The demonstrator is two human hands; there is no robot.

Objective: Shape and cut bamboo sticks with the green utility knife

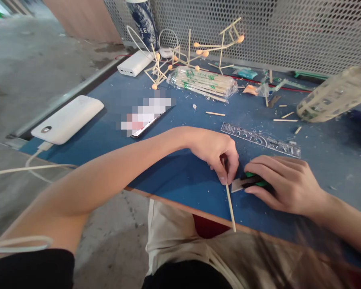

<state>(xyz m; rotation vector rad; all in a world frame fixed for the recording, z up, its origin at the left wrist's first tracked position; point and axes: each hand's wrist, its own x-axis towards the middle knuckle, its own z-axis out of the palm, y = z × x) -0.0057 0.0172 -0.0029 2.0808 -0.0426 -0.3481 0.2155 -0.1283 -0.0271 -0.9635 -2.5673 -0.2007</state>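
Near the front edge of the blue table, my left hand (218, 154) pinches a thin wooden stick (230, 208) between thumb and fingers. The stick's lower end reaches past the table edge toward my lap. Just to the right, my right hand (285, 182) is closed around a green and black utility knife (252, 180). Its blade (237, 185) points left and lies close beside the stick; whether it touches the stick I cannot tell. Behind both hands lies a clear ruler (260, 139) with white markings and cut-out shapes.
At the back stand stick frames (222, 48) joined with orange blobs, by a plastic-wrapped bundle of sticks (203, 80). A phone (150, 118) and white power banks (67, 119) (135, 63) lie to the left. A woven stick cylinder (337, 94) is at right; perforated metal (276, 36) borders the back.
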